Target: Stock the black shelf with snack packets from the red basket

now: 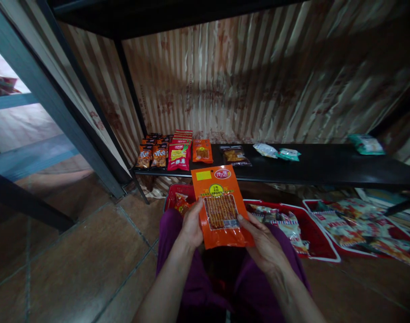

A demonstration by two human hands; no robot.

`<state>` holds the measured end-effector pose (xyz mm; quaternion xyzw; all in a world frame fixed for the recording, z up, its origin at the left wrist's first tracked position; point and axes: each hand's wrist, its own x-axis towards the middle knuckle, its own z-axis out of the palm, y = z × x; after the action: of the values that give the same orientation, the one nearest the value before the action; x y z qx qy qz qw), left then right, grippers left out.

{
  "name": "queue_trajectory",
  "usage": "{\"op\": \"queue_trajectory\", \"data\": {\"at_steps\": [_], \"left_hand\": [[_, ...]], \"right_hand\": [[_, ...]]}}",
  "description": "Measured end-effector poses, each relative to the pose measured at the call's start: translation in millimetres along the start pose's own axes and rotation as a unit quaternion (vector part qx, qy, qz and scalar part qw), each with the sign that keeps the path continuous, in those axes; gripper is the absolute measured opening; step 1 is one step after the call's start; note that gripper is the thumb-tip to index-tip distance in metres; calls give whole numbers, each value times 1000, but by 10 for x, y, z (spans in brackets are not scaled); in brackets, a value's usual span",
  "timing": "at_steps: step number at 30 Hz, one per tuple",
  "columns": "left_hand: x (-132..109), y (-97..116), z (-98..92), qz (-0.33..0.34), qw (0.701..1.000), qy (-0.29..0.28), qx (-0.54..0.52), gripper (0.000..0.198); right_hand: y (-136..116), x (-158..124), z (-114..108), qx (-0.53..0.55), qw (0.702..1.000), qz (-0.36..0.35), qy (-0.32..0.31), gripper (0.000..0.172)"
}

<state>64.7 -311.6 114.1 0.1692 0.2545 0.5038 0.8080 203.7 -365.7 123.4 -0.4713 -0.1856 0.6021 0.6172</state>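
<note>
An orange snack packet with a clear window is held upright in front of me by both hands. My left hand grips its left edge, thumb on the front. My right hand holds its lower right edge from below, thumb on the front. Beneath the packet are my knees in purple trousers. A low black shelf lies just beyond the packet.
Rows of red and orange snack packets fill the shelf's left end, with a dark packet and pale green packets further right. Red baskets of snacks sit on the tiled floor. A metal shelf post stands at left.
</note>
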Motion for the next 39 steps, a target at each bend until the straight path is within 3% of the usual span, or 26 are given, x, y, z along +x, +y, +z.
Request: {"op": "queue_trajectory", "data": {"at_steps": [5, 9, 16, 25, 31, 34, 39], "left_hand": [[163, 198, 65, 104, 993, 61, 11, 35], [253, 310, 124, 122, 987, 101, 4, 30], [337, 289, 148, 149, 977, 154, -5, 26], [328, 290, 157, 151, 982, 110, 7, 28], [167, 180, 50, 74, 996, 31, 42, 25], [138, 135, -14, 65, 996, 37, 54, 26], [127, 151, -12, 59, 991, 97, 69, 28]], "right_hand": [[1, 22, -77, 3, 1000, 6, 28, 34], [-8, 10, -81, -5, 1000, 19, 24, 35], [15, 22, -84, 7, 999, 34, 28, 38], [37, 57, -113, 16, 999, 45, 12, 39], [54, 54, -87, 56, 998, 14, 11, 31], [62, 49, -93, 57, 998, 9, 9, 31], [79, 40, -136, 47, 998, 12, 29, 35]]}}
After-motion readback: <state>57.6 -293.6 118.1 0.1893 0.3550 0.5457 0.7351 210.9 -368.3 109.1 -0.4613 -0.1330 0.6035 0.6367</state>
